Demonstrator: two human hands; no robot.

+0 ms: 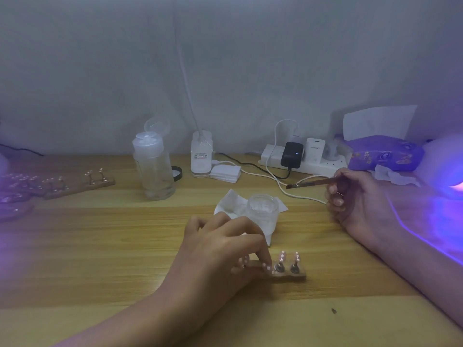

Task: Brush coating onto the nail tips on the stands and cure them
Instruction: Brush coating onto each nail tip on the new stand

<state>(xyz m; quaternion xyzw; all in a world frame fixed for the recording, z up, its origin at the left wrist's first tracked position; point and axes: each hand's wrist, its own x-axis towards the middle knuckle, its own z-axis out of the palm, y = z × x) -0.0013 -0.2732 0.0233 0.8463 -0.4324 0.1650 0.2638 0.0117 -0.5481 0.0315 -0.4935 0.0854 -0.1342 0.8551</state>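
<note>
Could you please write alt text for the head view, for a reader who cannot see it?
A person's left hand grips a wooden stand of nail tips on a table, while the right hand holds a brush off to the right. A small clear jar sits on a tissue behind the stand.

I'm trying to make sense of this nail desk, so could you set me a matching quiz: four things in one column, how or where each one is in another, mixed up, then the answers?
Things:
1. brush
2. glass jar
3. near wooden stand
4. tall clear bottle

States:
A. cap flipped open
B. gripped by the left hand
C. standing on a white tissue
D. held in the right hand, above the desk

Pairs: 1-D, 2-C, 3-B, 4-A
</note>
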